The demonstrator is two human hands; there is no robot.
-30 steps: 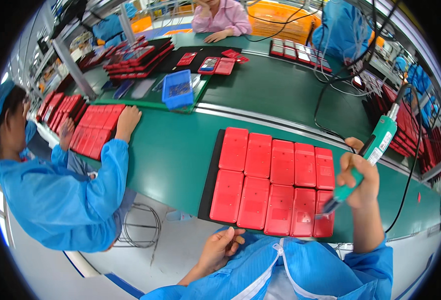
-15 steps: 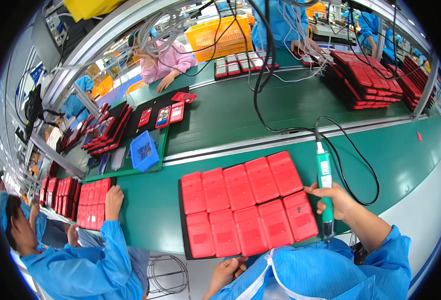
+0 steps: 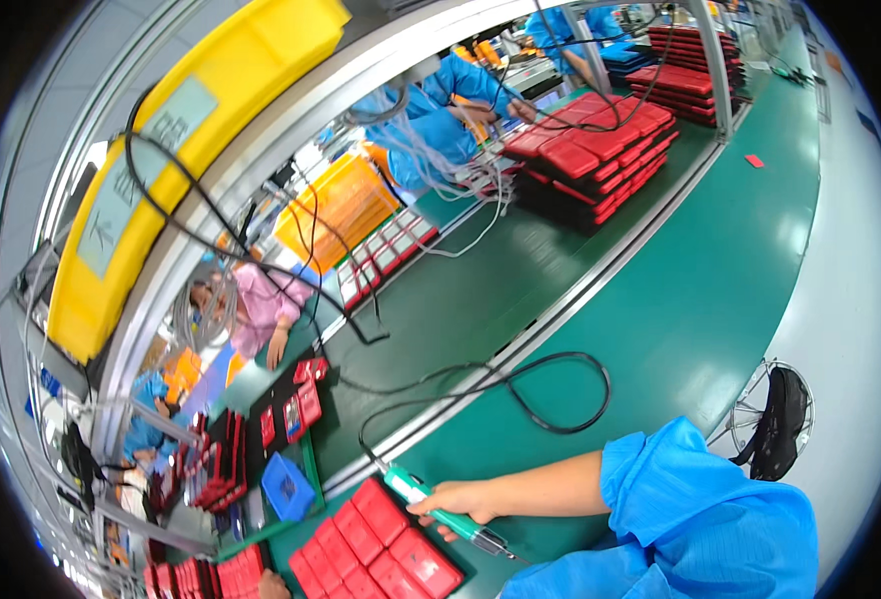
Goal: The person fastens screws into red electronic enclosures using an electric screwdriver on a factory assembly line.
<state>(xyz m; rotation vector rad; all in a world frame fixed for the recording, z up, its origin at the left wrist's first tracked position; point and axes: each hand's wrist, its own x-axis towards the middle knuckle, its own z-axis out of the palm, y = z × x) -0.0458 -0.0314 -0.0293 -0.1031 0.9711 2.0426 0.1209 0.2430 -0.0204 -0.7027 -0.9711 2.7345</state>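
Note:
My right hand (image 3: 463, 499) is closed round a green and white electric screwdriver (image 3: 472, 530), its dark tip slanting down toward my body. A black cable runs from its other end. Just beside it lies a block of red rectangular plastic cases (image 3: 386, 544) in rows, partly cut off by the lower edge of the view. The screwdriver's cable end is next to the far corner of these cases. My left hand is out of view.
A blue bin (image 3: 288, 486) stands past the cases. Looped black cable (image 3: 605, 399) lies across the green bench (image 3: 680, 260). Stacked red cases (image 3: 600, 150) stand beyond the metal rail. A yellow bin (image 3: 201, 150) hangs overhead. A co-worker's hand (image 3: 273, 584) is at the lower left.
The view has swung right and tilted. My left hand has left the picture. The screwdriver, upright at the cases' right side before, now lies slanted near their far corner, still in my right hand.

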